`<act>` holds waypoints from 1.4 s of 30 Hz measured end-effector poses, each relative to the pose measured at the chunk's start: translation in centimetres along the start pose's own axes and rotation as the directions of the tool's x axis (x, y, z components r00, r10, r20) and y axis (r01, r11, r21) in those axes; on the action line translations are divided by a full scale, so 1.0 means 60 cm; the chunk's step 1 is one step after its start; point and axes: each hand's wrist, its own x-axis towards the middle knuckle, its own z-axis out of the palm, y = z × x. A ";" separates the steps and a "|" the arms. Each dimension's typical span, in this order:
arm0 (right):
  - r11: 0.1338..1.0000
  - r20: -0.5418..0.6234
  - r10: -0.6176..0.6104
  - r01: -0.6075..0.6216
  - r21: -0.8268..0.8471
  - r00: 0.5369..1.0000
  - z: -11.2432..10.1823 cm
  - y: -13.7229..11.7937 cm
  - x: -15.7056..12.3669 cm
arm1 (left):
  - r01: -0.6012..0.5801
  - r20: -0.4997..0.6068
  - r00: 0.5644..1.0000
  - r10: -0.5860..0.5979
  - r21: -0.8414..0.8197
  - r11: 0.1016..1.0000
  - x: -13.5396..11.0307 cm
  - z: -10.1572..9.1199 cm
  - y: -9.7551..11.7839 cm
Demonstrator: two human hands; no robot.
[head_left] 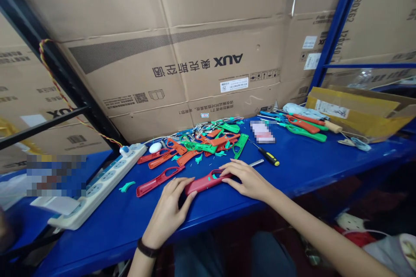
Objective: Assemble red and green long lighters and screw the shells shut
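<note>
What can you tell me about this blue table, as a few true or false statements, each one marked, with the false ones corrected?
The left hand and right hand both touch the red plastic piece. True.
The person wears a dark wristband on the left. True.
The yellow-and-black screwdriver lies inside a cardboard box. False: it lies on the blue table.
The white power strip lies to the right of the hands. False: it lies to their left.
Red and green plastic pieces lie heaped beyond the hands. True.
</note>
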 end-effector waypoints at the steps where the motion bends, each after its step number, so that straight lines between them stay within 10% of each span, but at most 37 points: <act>1: 1.000 -0.005 -0.004 0.004 0.001 1.000 0.000 0.001 0.000 | -0.001 0.000 1.000 0.001 0.000 1.000 0.000 0.000 0.000; 15: 0.998 0.070 0.035 -0.039 0.056 0.997 -0.011 0.006 0.013 | 0.008 0.021 1.000 -0.008 -0.038 0.999 0.004 -0.003 -0.005; 23: 0.998 0.184 0.024 -0.013 -0.059 0.983 -0.018 0.003 0.036 | -0.125 0.090 0.990 0.108 0.207 0.970 0.020 -0.018 -0.006; 42: 0.895 0.073 -0.349 0.356 -0.271 0.934 0.024 0.004 0.061 | -0.274 0.022 0.959 0.283 0.328 0.904 0.027 -0.007 -0.008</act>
